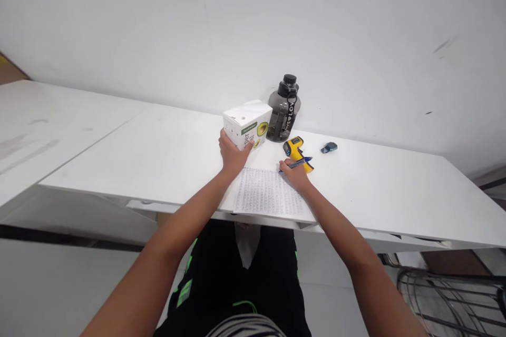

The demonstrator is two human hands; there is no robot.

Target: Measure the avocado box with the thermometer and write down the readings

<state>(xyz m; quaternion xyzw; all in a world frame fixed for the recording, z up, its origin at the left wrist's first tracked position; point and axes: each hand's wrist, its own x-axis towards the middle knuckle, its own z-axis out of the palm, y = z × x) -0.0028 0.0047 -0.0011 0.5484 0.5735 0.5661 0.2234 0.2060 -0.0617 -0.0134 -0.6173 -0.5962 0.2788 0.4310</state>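
Note:
My left hand (234,154) grips a white box (245,124) with an avocado picture and a green label on its front; the box looks tilted. Pinched in my right hand (293,172) is a blue pen (301,162), its lower end near the top right of a paper sheet (272,192). Rows of small handwritten marks cover much of the sheet, which lies at the table's front edge. Just behind my right hand lies a yellow and black infrared thermometer (297,150), its handle partly hidden by the pen and hand.
A large dark translucent water bottle (281,113) with a black cap stands behind the box, near the wall. Right of the thermometer lies a small dark teal object (329,147). The white table (395,189) runs along the wall. A metal wire rack (454,295) stands low at right.

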